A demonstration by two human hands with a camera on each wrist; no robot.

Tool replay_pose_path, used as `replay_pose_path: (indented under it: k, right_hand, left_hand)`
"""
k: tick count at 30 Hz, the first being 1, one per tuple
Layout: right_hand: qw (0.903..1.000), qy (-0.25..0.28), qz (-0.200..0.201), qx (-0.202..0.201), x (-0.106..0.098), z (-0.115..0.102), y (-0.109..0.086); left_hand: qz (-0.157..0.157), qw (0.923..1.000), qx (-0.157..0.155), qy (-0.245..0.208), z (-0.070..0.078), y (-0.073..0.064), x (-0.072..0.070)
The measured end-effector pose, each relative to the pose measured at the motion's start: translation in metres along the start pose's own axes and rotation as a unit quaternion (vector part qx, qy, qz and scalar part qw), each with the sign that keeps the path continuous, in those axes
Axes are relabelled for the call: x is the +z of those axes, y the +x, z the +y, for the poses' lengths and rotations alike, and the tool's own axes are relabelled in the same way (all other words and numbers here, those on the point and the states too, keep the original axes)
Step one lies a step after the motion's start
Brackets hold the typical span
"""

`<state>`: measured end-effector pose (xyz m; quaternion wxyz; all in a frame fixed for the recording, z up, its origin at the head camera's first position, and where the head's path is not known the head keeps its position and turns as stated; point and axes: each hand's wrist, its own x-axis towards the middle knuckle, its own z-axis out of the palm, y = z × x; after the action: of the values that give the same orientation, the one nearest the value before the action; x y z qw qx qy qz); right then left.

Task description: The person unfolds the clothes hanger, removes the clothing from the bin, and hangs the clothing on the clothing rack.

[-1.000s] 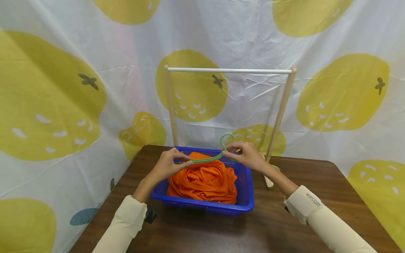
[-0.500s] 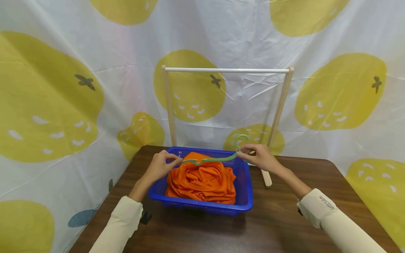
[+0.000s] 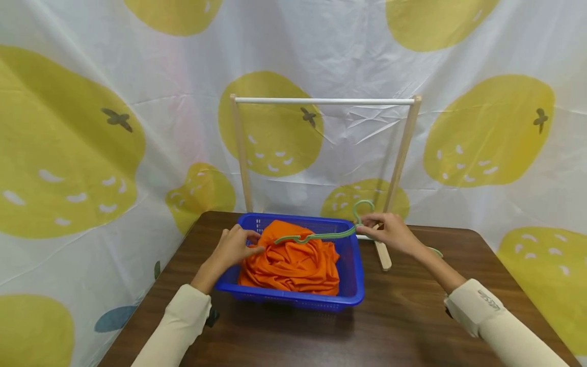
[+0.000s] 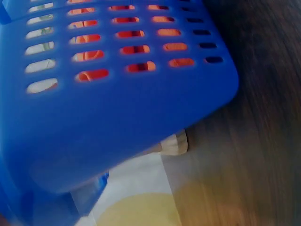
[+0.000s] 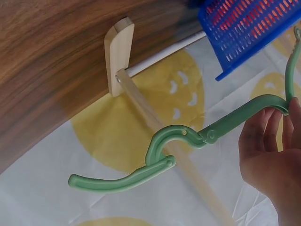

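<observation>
Green hanger (image 5: pixel 211 135), one, jointed: hook raised at its right end, one arm reaching left above the basket (image 3: pixel 293 296). Contact between its free end and the cloth (image 3: pixel 293 266) beneath could not be told; a second arm could not be made out.

Right hand (image 3: pixel 390 233): thumb and fingers pinched on the neck of the hook, bearing the hanger. Left hand (image 3: pixel 233 248): thumb and fingers parted, lightly bent, nothing held; placed over the basket's left side, just short of the hanger's free end.

Cloth: orange, bunched, heaped inside the basket. Basket: blue, slotted walls, set on the brown counter (image 3: pixel 412 300). Rack (image 3: pixel 325 101): wooden posts, white rod across the top, at the far side of the basket. Sheet (image 3: pixel 348 51): white, printed with yellow fruit, hung at the far side.

Handling note, as judged: the joints looked ready to swing, so good work called for a firm pinch at the neck, the left thumb and finger on the free end, a slow turn about each hinge without forcing, and the arm lifted well above the cloth against snagging.
</observation>
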<state>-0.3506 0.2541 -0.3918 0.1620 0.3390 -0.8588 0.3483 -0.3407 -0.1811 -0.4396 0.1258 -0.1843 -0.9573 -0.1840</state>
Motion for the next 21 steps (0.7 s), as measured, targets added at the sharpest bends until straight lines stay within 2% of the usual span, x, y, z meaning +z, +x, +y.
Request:
replay_pose_path:
  k: [4,8,14,21]
  right_hand:
    - [0.9999,-0.012,0.0,0.005,0.005,0.004,-0.002]
    - [0.9999,-0.011,-0.004,0.004,0.011,0.005,-0.004]
    - [0.9997,-0.003,-0.015,0.019,0.017,0.004,-0.004]
    - [0.9991,0.02,0.001,0.037,0.021,0.001,0.0]
  left_hand:
    - [-0.01,0.9999,0.011,-0.006,0.003,0.003,0.003]
    - [0.007,0.9993,0.032,-0.015,0.005,0.005,0.003]
    - [0.057,0.9966,0.039,-0.045,0.011,0.005,-0.003]
    - [0.123,0.986,0.062,-0.094,0.02,0.007,-0.018]
